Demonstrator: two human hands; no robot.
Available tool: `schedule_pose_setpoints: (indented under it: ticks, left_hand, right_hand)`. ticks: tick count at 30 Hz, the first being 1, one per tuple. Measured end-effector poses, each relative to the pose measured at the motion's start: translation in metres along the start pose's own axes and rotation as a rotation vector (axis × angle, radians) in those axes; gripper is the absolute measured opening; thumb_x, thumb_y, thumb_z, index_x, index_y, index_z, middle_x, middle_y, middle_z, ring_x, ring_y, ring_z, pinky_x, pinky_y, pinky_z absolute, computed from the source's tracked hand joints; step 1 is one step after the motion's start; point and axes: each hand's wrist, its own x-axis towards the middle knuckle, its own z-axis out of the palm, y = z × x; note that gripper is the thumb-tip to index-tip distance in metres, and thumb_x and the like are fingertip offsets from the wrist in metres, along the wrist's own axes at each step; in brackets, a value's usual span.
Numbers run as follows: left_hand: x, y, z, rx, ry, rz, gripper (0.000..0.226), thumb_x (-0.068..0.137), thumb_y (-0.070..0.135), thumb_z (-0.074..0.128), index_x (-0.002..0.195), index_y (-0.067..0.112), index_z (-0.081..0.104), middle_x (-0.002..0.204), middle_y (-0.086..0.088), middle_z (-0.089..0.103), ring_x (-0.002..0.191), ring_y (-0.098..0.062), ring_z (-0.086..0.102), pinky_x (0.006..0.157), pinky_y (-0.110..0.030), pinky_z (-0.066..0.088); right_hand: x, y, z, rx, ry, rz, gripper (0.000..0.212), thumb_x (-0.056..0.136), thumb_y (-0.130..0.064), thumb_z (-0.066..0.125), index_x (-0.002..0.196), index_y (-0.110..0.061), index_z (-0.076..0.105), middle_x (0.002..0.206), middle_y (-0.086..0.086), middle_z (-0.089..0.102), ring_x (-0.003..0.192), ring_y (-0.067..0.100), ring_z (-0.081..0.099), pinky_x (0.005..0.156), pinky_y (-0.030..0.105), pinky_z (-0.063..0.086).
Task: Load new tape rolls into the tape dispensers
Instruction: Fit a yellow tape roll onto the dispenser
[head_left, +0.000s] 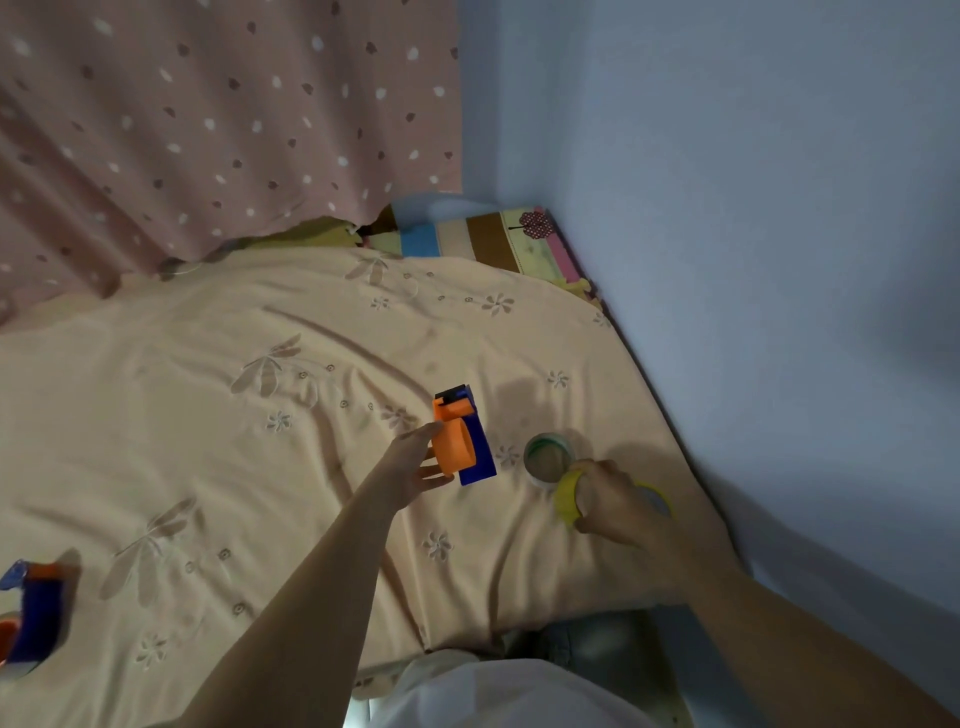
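Note:
A blue and orange tape dispenser (467, 441) stands on the bed, its orange hub bare. My left hand (415, 467) holds it by the hub side, fingers curled around the orange core. My right hand (618, 501) grips a yellow tape roll (567, 498) lying on the sheet. A clear tape roll (548, 460) with a greenish inner rim lies flat just left of the yellow one, touching it. A second blue and orange dispenser (31, 618), with tape in it, sits at the far left edge.
The peach flowered bedsheet (234, 467) covers the bed. A blue-grey wall (779, 260) runs along the right side. A pink dotted curtain (208, 119) hangs behind, and a striped pillow (478, 239) lies in the far corner.

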Motion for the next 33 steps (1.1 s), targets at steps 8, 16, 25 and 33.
schedule_pose_setpoints:
  ticks: [8,16,25,33]
  left_hand:
    - [-0.005,0.004,0.017,0.013,-0.035,-0.015,0.047,0.095,0.036,0.063,0.135,0.014,0.049,0.124,-0.015,0.061,0.113,-0.038,0.063,0.095,-0.050,0.055]
    - [-0.009,0.024,0.015,0.053,-0.022,0.081,0.049,0.095,0.035,0.064,0.135,0.013,0.050,0.129,-0.012,0.060,0.111,-0.035,0.064,0.079,-0.041,0.056]
    - [-0.019,0.032,0.021,0.096,-0.076,0.243,0.039,0.097,0.033,0.062,0.125,0.007,0.065,0.125,-0.014,0.069,0.105,-0.028,0.067,0.073,-0.031,0.053]
    - [-0.029,0.039,0.033,0.001,-0.106,0.309,0.023,0.099,0.026,0.060,0.106,0.006,0.070,0.104,-0.011,0.070,0.089,-0.020,0.066,0.073,-0.029,0.056]
  right_hand:
    - [0.004,-0.013,0.005,0.066,-0.021,-0.093,0.092,0.066,-0.031,0.084,0.144,-0.036,0.035,0.143,0.000,0.038,0.125,0.031,0.050,0.100,0.042,0.049]
    - [0.010,-0.041,-0.022,0.569,0.057,0.032,0.081,0.072,-0.034,0.083,0.138,-0.028,0.036,0.132,-0.003,0.048,0.118,0.018,0.053,0.090,0.031,0.051]
    - [0.016,-0.086,-0.056,1.276,-0.029,-0.009,0.054,0.082,-0.020,0.078,0.132,-0.017,0.057,0.123,0.009,0.070,0.109,0.033,0.069,0.100,0.053,0.052]
    - [0.024,-0.117,-0.065,1.304,-0.063,0.002,0.046,0.078,-0.023,0.081,0.121,-0.022,0.064,0.121,0.010,0.068,0.108,0.038,0.068,0.095,0.051,0.055]
